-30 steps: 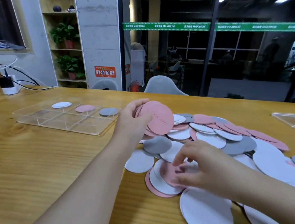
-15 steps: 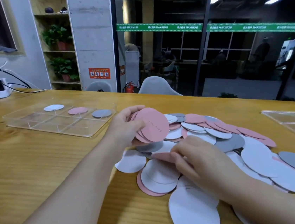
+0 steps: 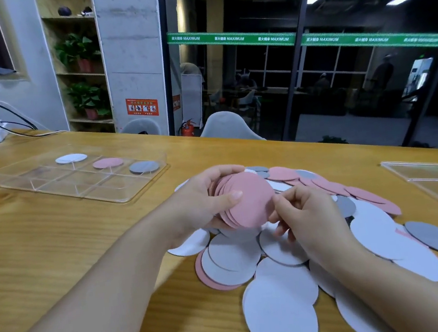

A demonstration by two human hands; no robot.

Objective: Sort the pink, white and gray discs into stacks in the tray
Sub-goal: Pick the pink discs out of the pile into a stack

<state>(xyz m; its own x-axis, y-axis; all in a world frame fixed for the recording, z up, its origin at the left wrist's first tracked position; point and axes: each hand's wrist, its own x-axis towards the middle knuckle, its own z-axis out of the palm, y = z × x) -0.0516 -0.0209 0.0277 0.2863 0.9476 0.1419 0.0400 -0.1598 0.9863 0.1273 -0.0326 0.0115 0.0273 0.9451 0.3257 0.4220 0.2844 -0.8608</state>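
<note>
Your clear plastic divided tray (image 3: pixel 14 175) holds single white, pink and gray discs; your left hand (image 3: pixel 203 203) grips the fanned pink disc stack (image 3: pixel 246 203), your right hand (image 3: pixel 308 215) pinching its edge.

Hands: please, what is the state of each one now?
Left hand: holding a pink stack.
Right hand: fingers curled at the stack's edge; whether they pinch a disc cannot be told.

On the counter (image 3: pixel 58 252), the tray (image 3: pixel 17 176) lies far left with three discs in its back compartments; the loose disc pile (image 3: pixel 293 280) spreads right, a second tray (image 3: pixel 432 177) beyond it.
</note>
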